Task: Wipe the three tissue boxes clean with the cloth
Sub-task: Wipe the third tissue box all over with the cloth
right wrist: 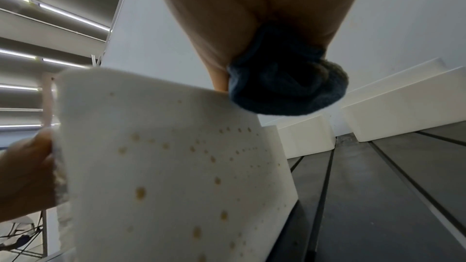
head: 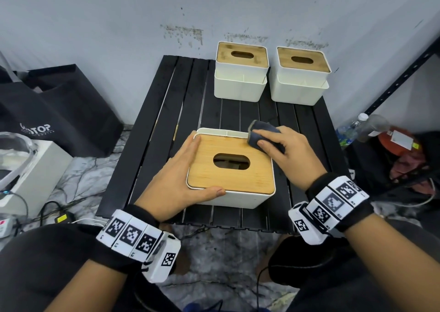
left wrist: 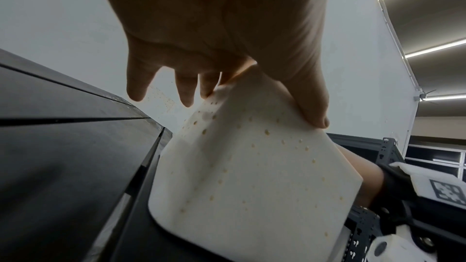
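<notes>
Nearest tissue box (head: 232, 168): white body with brown spots on its sides, bamboo lid with oval slot, standing on the black slatted surface (head: 166, 111). Left hand (head: 177, 180) fingers (left wrist: 186, 91) extended, thumb bracing the box's near edge. Right hand (head: 285, 154) fingers curl around the dark blue cloth (head: 262, 135), pressing it onto the lid's far right corner.

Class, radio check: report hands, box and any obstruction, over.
Left hand braces near tissue box, fingers straight. Right hand presses dark cloth on the wooden lid's far right corner. Brown specks on its white sides. Nothing obstructing.
</notes>
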